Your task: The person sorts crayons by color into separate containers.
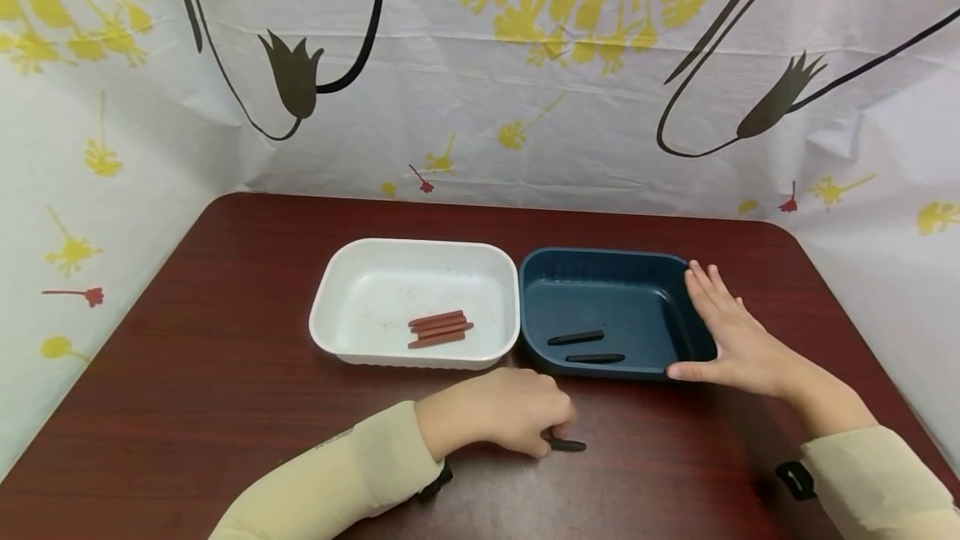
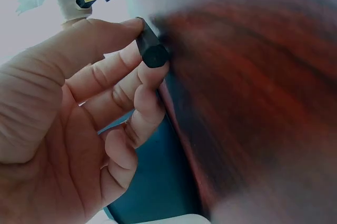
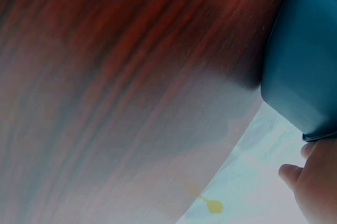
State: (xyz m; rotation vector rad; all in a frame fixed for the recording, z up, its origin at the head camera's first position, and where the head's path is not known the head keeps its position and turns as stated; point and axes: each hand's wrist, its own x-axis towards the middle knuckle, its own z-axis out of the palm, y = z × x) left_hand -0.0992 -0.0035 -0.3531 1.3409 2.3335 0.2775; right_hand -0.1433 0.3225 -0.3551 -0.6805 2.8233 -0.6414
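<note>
In front of the two containers, my left hand [image 1: 517, 411] pinches a black crayon [image 1: 566, 445] between thumb and fingertips, low over the table. The left wrist view shows the blunt end of this crayon [image 2: 156, 54], with the other fingers loosely bent below it. My right hand [image 1: 738, 340] rests on the right end of the dark blue container [image 1: 615, 374], its fingers straight along the rim and its thumb at the front corner. Inside that container lie two black crayons, one farther back [image 1: 576, 338] and one nearer the front [image 1: 596, 358].
A white container [image 1: 360, 298] stands directly left of the blue one, with several reddish-brown crayons [image 1: 438, 326] lying together in it. Both are on a dark red wooden table [image 1: 247, 340]. A patterned white sheet [image 1: 420, 107] hangs behind the table.
</note>
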